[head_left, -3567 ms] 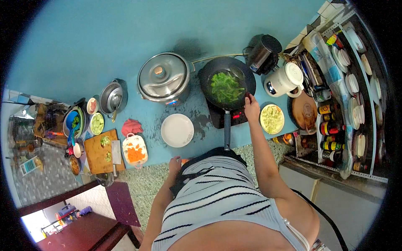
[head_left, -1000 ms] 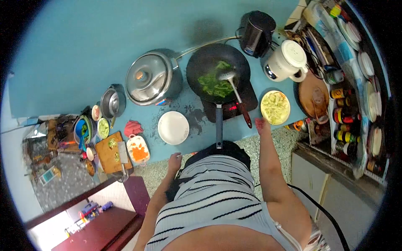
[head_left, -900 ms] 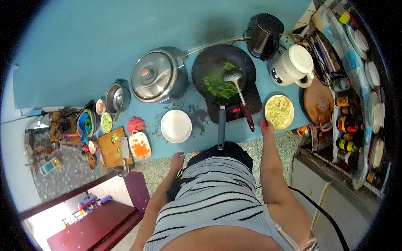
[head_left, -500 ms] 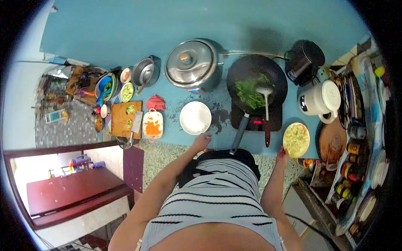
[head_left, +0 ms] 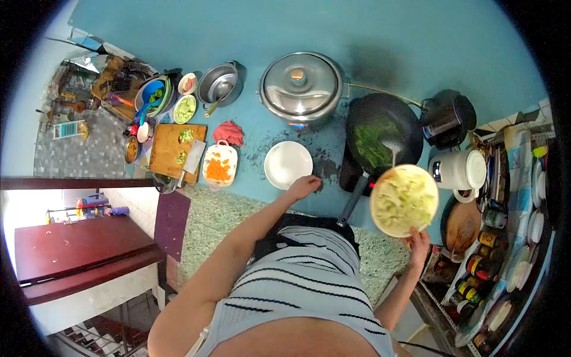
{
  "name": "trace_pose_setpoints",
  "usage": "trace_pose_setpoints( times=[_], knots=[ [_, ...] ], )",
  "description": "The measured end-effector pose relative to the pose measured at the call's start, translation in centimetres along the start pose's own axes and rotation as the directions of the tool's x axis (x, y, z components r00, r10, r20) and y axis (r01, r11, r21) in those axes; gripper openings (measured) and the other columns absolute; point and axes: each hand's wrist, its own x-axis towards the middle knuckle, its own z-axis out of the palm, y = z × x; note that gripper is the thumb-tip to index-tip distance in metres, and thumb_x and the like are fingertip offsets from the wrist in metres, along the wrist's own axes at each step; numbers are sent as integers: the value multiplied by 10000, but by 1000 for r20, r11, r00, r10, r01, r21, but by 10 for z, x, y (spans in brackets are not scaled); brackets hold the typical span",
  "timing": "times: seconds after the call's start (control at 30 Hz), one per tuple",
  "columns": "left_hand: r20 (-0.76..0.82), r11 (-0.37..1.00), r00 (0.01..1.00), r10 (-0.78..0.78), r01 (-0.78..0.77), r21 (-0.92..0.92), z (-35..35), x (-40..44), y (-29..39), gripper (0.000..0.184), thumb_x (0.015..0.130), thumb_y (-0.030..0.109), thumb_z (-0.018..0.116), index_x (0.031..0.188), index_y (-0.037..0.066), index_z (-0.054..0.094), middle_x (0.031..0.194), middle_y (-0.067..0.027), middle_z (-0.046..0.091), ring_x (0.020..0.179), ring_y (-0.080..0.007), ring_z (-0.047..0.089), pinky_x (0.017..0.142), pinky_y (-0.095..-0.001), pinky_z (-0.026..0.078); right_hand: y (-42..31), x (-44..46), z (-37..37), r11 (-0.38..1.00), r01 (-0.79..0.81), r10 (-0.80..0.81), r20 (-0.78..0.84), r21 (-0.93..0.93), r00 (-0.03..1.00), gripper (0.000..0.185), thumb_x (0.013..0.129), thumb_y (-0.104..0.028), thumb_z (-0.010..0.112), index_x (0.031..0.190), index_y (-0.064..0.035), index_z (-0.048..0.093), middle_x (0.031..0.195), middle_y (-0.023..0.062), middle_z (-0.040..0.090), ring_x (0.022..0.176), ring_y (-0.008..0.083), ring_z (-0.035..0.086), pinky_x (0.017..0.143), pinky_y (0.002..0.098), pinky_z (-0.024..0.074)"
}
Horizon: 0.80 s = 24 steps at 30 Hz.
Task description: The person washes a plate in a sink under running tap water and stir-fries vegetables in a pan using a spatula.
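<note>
My right hand (head_left: 418,243) grips the near rim of a pale bowl (head_left: 377,221) heaped with chopped yellow-green cabbage (head_left: 407,199). The bowl is held up over the front of the cooker, hiding most of the spatula's handle. Behind it, a black wok (head_left: 358,110) holds green leaves (head_left: 376,143), with the slotted head of a metal spatula (head_left: 392,144) resting among them. Its handle (head_left: 353,201) points toward my body. My left hand (head_left: 306,187), fingers loosely curled in with nothing seen in them, is close beside a white bowl (head_left: 288,165).
A lidded steel pot (head_left: 300,89) stands behind the white bowl. To the left are a dish of chopped carrot (head_left: 219,169), a red cloth (head_left: 229,132) and a cutting board (head_left: 163,149) with a cleaver (head_left: 193,157). A white kettle (head_left: 455,171) and a jar rack stand right.
My right hand has raised the bowl of cabbage and brought it left, toward the wok. My left hand has shifted slightly right, its fingers more curled. The camera view has turned a little.
</note>
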Motion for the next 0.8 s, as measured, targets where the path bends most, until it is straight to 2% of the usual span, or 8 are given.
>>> trace_pose_setpoints(
  times=[0.03,0.1,0.17,0.2,0.27,0.33,0.43,0.8],
  knots=[
    [3,997,999,-38,38,-70,-4,-1,-8,346,794,294,493,1001,22,549,961,-133,578,887,-227,545,778,-314,408,-7,3,22,994,-6,11,50,-108,999,243,747,-234,577,821,-4,554,640,43,554,516,102,501,497,219,396],
    [-50,998,999,-11,8,-63,-17,-8,-30,326,786,282,502,984,28,555,920,-135,586,855,-237,555,750,-321,419,-2,13,72,998,-27,43,274,-61,961,249,743,-231,573,831,2,558,647,53,569,506,108,511,486,220,409],
    [-109,998,994,13,-19,-59,-35,-21,-50,307,778,271,510,967,34,562,879,-137,595,823,-248,566,722,-328,430,19,27,127,982,-91,144,351,-163,925,263,738,-218,574,881,2,566,684,59,594,497,114,537,465,231,440],
    [-152,993,988,-34,16,-116,-48,-31,-59,310,777,270,510,969,32,562,879,-141,595,821,-250,568,723,-330,431,26,28,162,988,-128,153,451,-86,879,267,740,-212,568,898,3,567,692,57,599,511,111,551,475,223,454],
    [-198,981,976,-85,47,-187,-75,-50,-78,313,775,268,509,971,30,562,879,-146,596,819,-252,570,723,-332,433,51,36,225,965,-231,260,482,-120,836,272,743,-219,561,910,-5,569,726,64,600,539,113,561,493,216,461],
    [-235,999,972,-32,33,1,-100,-68,-100,328,773,278,505,978,28,562,878,-148,597,817,-261,572,718,-342,436,62,36,287,945,-306,321,505,-116,801,246,745,-205,563,893,-9,562,682,57,582,537,110,548,491,207,434],
    [-167,986,978,-125,105,-127,-129,-88,-142,336,775,288,496,977,27,558,880,-152,593,838,-265,567,724,-337,432,88,52,366,925,-351,364,587,-142,723,203,759,-196,549,862,-20,551,634,41,561,538,95,532,475,202,396],
    [-167,937,952,-258,205,-283,-184,-120,-197,289,803,248,495,997,41,552,900,-104,585,846,-187,549,741,-291,420,120,130,545,939,-205,309,411,-278,858,167,803,-175,506,873,-27,537,642,67,597,508,89,522,455,206,389]
  ],
)
